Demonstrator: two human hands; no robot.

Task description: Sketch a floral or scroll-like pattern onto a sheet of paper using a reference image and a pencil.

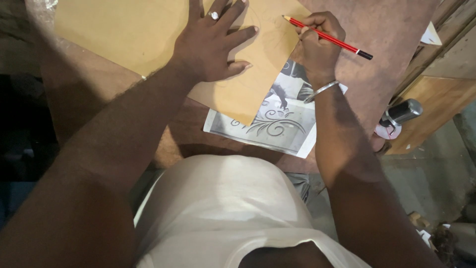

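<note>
The left hand (213,42) lies flat with fingers spread on the tan board (129,30) at the top middle. The right hand (317,47) pinches a red pencil (327,37) at the top right, its tip on the board. A printed paper (277,124) peeks out under the board.

Red pencil (327,35) over tan board (139,30)
</note>
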